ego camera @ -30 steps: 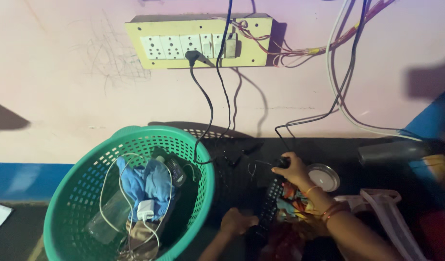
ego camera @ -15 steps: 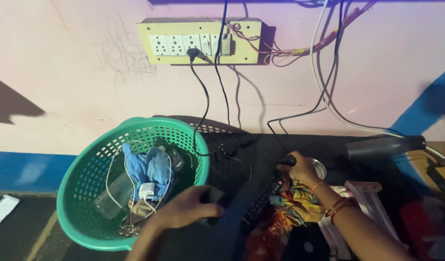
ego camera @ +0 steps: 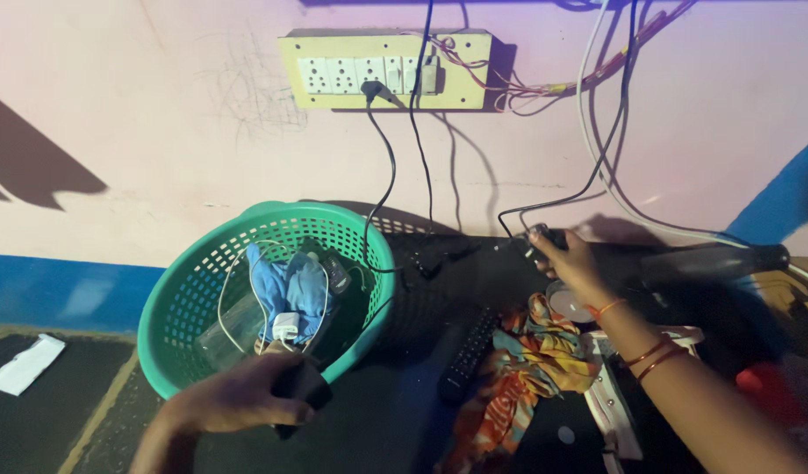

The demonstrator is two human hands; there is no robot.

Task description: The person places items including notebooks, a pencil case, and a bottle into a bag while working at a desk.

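Small dark block [ego camera: 297, 386] gripped at green basket's [ego camera: 171, 351] front rim, black plug end [ego camera: 544, 237] raised by the wall

A lived-in room of a home.
At twelve o'clock, a yellowed wall socket board [ego camera: 386, 81] trailing loose wires; at eight o'clock, a green plastic laundry basket [ego camera: 268, 294] of oddments.

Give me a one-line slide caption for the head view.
Left hand holds a dark object at green basket; right hand grips a black cable end.
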